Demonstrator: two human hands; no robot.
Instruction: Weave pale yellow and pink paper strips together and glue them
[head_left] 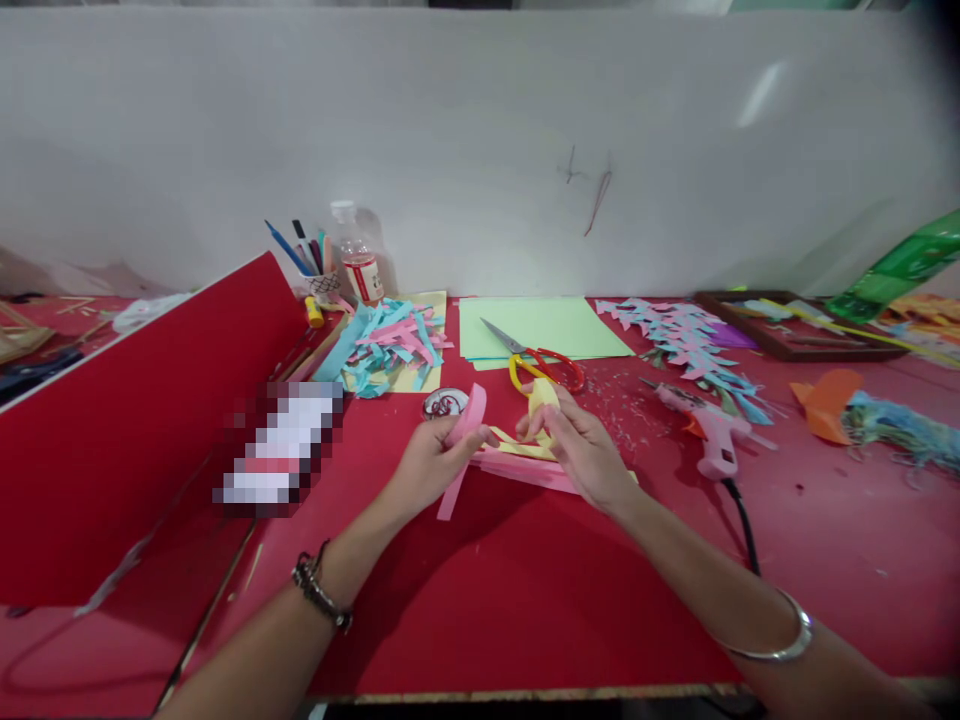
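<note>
My left hand [442, 455] is closed on a pink paper strip [452, 492], which curls up above the fingers and hangs down below them. My right hand [589, 450] pinches a yellow paper strip [543, 398] bent into a loop. The two hands are apart, over the middle of the red table [480, 600]. Beneath and between them lie several flat pink strips [529, 472] and yellow strips [517, 444], partly hidden by the fingers. Just behind the right hand, scissors [517, 347] with red and yellow handles rest open on light green paper sheets [555, 322].
Cut blue and pink paper pieces [394, 345] lie at the back left near a bottle [358, 260]. A red board [150, 420] leans at left. On the right are a pink glue gun [716, 440] with a cord, a paper garland [686, 345] and a brown tray [810, 335].
</note>
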